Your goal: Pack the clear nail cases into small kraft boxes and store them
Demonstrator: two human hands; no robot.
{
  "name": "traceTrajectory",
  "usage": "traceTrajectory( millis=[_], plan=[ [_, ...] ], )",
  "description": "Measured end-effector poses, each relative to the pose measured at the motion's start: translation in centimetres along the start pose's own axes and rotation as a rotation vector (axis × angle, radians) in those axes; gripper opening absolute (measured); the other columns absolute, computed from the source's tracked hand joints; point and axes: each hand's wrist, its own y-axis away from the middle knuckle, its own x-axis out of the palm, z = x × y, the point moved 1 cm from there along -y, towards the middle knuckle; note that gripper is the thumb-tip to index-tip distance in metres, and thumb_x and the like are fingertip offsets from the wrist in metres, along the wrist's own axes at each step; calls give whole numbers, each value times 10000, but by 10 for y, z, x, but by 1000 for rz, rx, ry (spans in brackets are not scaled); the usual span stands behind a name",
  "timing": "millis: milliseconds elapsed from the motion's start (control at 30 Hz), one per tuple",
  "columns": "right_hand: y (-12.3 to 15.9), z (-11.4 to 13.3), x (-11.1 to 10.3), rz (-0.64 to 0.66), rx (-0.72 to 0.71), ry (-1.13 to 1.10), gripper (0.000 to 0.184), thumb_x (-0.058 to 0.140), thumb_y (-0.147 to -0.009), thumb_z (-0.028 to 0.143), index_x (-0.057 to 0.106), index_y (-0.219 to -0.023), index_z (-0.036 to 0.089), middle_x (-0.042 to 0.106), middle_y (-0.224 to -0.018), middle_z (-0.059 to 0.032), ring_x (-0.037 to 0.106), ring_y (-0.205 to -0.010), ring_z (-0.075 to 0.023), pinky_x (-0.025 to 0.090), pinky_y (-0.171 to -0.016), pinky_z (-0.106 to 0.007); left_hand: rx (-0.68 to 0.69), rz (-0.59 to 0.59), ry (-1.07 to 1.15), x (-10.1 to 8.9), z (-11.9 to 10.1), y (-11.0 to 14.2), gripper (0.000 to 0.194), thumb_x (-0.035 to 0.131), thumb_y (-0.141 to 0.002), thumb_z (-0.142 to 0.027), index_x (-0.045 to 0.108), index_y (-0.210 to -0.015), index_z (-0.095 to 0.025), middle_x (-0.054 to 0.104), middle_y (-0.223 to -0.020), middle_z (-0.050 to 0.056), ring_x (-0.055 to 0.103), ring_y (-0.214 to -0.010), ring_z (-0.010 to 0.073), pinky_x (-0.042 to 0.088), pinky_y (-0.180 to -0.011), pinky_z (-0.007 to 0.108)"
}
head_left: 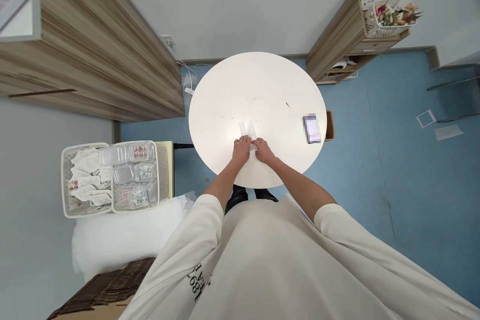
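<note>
A round white table stands in front of me. On its near side lies a small clear white packet. My left hand and my right hand meet at the packet's near edge, fingers curled and pinching it. A small purple and white box lies at the table's right edge, away from both hands.
Two white baskets of packets and clear cases sit at my left on a white cushion. A wooden cabinet runs along the left wall. A wooden shelf with a basket stands far right. Cables lie on the blue floor.
</note>
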Motion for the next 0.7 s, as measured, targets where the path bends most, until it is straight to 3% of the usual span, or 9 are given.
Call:
traceTrajectory(
  millis=[233,500,600,700],
  plan=[
    [20,0,6,-19,1,52,518,528,-843,81,493,-1338,231,459,-1341,-127,529,-1115,-255,442,-931,-374,29,126,-1,-5,2,7,566,637,-738,-105,490,-1271,-224,550,-1339,141,432,-1344,333,306,-1112,458],
    [48,9,-9,145,-95,208,408,527,-953,258,489,-1359,246,582,-1163,-102,614,-953,-238,448,-841,-334,-40,256,105,-16,-4,37,415,697,-738,-246,578,-1136,-249,647,-1216,98,540,-1251,330,338,-1107,447],
    [45,10,-20,204,-91,231,384,497,-987,317,488,-1368,271,640,-1107,-79,638,-906,-231,447,-798,-316,-54,251,230,-20,0,41,252,651,-807,-270,630,-1057,-253,682,-1160,82,609,-1162,300,424,-1031,400],
    [31,10,-31,216,-95,229,348,480,-1003,330,513,-1346,285,681,-1099,-69,644,-951,-236,442,-776,-301,-149,175,402,-20,5,41,243,591,-882,-302,648,-1116,-268,694,-1203,60,633,-1142,266,470,-973,354]
  ],
)
